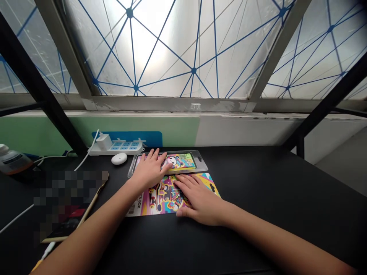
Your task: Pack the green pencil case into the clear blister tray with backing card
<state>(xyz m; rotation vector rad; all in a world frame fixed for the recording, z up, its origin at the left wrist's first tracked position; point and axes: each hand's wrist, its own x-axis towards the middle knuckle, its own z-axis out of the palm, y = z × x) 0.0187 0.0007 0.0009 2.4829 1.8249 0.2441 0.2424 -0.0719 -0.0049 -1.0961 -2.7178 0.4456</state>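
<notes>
"What colours on the card (pixel 164 196)?"
"Pink, yellow, purple, blue; busy cartoon print."
"And the window (pixel 172 57)?"
"Pale, crossed by blue lines and dots."
"The table (pixel 269 175)?"
"Plain black."

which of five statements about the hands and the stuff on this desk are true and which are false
1. The left hand lies over the clear plastic package. True.
2. A white plug sits in the power strip. True.
3. The right hand lies on the power strip. False: it lies on the colourful card.
4. The bottle is by the right edge of the view. False: it is by the left edge.
5. The white rounded case is on the near side of the power strip. True.
</notes>
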